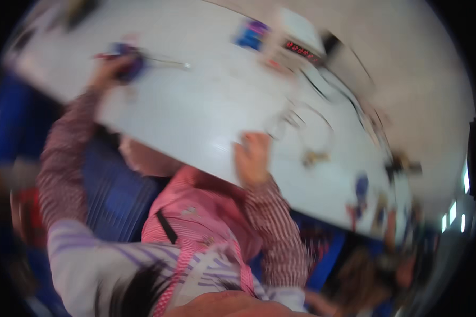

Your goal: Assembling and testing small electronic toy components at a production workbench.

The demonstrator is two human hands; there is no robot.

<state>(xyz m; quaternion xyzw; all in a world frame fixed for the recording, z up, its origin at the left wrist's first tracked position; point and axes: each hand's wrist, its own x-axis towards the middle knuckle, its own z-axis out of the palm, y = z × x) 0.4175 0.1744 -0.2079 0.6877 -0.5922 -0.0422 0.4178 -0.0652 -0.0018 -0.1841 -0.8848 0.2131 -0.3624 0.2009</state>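
Observation:
Motion blurs the whole view. At the far left of the white table, my left hand (115,68) is closed on a round blue-purple thing (136,63) whose kind I cannot make out. Something thin and red sticks out beside those fingers. From the blue-purple thing a thin strand (166,63) with a pale tip reaches right across the tabletop. My right hand (254,158) lies at the table's near edge, thumb apart from the bent fingers, with nothing visible in it. Just beyond its fingertips is a loop of thin pale cable (291,119).
A white box-shaped device (295,39) with a red lit display stands at the back, beside a blue-purple packet (252,35). Dark cables (344,95) run right from it. A small brassy piece (314,158) lies right of my right hand. Another person's hand (390,227) shows at lower right.

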